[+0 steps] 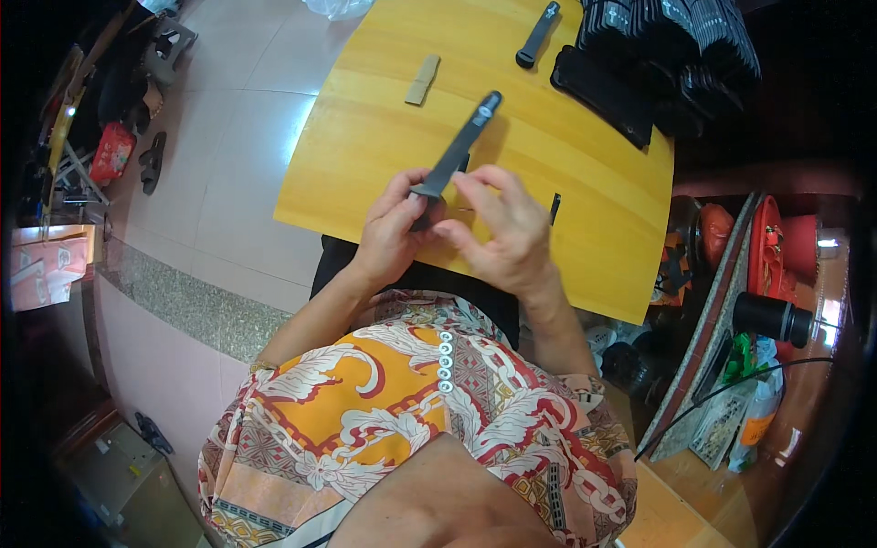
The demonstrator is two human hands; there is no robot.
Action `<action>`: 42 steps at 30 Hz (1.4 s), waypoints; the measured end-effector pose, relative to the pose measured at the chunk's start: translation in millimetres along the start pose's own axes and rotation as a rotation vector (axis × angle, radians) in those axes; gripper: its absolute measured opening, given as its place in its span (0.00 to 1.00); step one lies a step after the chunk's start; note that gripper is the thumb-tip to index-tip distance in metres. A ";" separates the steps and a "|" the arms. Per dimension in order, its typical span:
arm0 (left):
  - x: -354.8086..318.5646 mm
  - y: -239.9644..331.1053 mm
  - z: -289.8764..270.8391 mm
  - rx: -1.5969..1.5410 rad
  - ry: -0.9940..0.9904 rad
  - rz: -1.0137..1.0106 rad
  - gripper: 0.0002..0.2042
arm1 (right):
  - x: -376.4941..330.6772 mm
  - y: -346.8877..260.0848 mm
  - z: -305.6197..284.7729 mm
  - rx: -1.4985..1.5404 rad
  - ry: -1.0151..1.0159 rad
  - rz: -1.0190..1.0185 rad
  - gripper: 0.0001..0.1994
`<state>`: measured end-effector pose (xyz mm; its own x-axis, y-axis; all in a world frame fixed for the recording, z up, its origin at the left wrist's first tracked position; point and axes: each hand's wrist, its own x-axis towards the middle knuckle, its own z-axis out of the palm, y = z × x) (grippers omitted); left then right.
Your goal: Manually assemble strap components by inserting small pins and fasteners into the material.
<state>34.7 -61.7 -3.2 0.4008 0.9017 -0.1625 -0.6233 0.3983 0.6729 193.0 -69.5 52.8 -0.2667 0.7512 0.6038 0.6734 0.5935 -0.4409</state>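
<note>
My left hand (391,226) grips the rounded lower end of a long, dark grey, tapering strip-like thing (454,151). It points up and away to the right over the yellow table, with a small pale mark near its far tip. My right hand (507,228) is just right of its lower end, thumb and forefinger apart, with nothing plain to see between them. At the back of the table lies a similar dark grey piece (537,36). A folded tan strip (422,79) rests nearer the left edge. Right of my right hand is a small black piece (555,208), partly hidden.
Bundles of black, layered items (658,32) are piled at the table's back right, beside a long black pouch-like thing (601,96). The yellow table (603,247) ends just before my lap. Right of it, a shelf holds a black cylinder (772,319) and bags.
</note>
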 end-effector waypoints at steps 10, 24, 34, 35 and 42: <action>-20.3 -8.2 15.7 0.258 -0.181 -0.040 0.16 | -15.8 7.2 16.0 0.116 0.291 0.206 0.05; -19.7 38.2 -32.3 -0.087 -0.213 -0.134 0.14 | -130.1 153.1 -273.8 -0.952 0.965 0.924 0.13; 34.8 18.1 -10.5 0.016 -0.166 -0.083 0.15 | -53.5 177.4 -93.4 -0.868 0.115 0.596 0.06; 33.5 16.3 -9.2 0.017 -0.159 -0.079 0.15 | -50.1 177.1 -83.4 -0.862 0.112 0.592 0.06; 26.3 9.6 -6.8 0.007 -0.106 -0.055 0.16 | -45.6 168.6 -65.5 -0.734 0.066 0.652 0.10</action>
<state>34.7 -33.0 -5.9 0.5034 0.8554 -0.1220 -0.5937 0.4450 0.6704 363.9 -22.6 -5.6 0.3334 0.8367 0.4345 0.9419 -0.2755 -0.1922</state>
